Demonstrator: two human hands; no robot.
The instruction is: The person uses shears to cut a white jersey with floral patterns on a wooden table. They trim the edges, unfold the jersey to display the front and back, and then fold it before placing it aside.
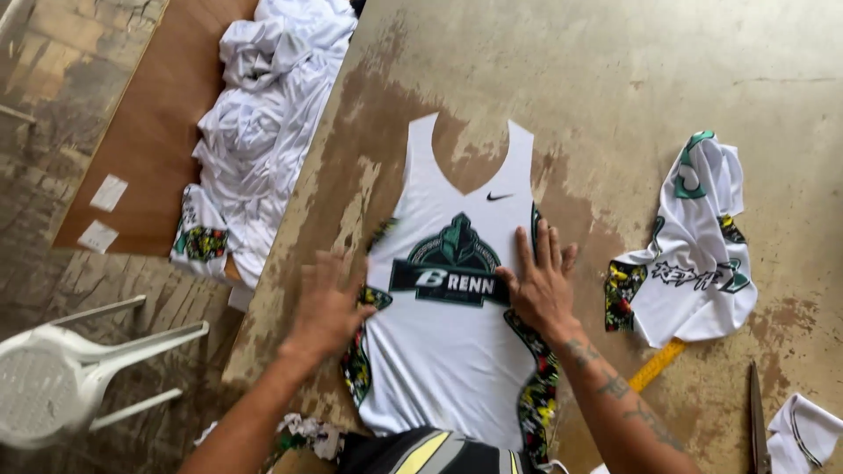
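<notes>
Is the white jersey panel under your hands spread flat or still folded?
Spread flat. The jersey panel lies open on the table, both shoulder straps showing, left hand and right hand pressing it.

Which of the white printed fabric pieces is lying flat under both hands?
The sleeveless jersey panel at the table's centre, spread smooth. The piece at right and the pile at left are crumpled and untouched.

Both forearms bare, no sleeves or gloves. Right forearm (615, 386) has dark tattoo markings. Dark garment with yellow and grey stripes (430, 452) at bottom edge.
</notes>
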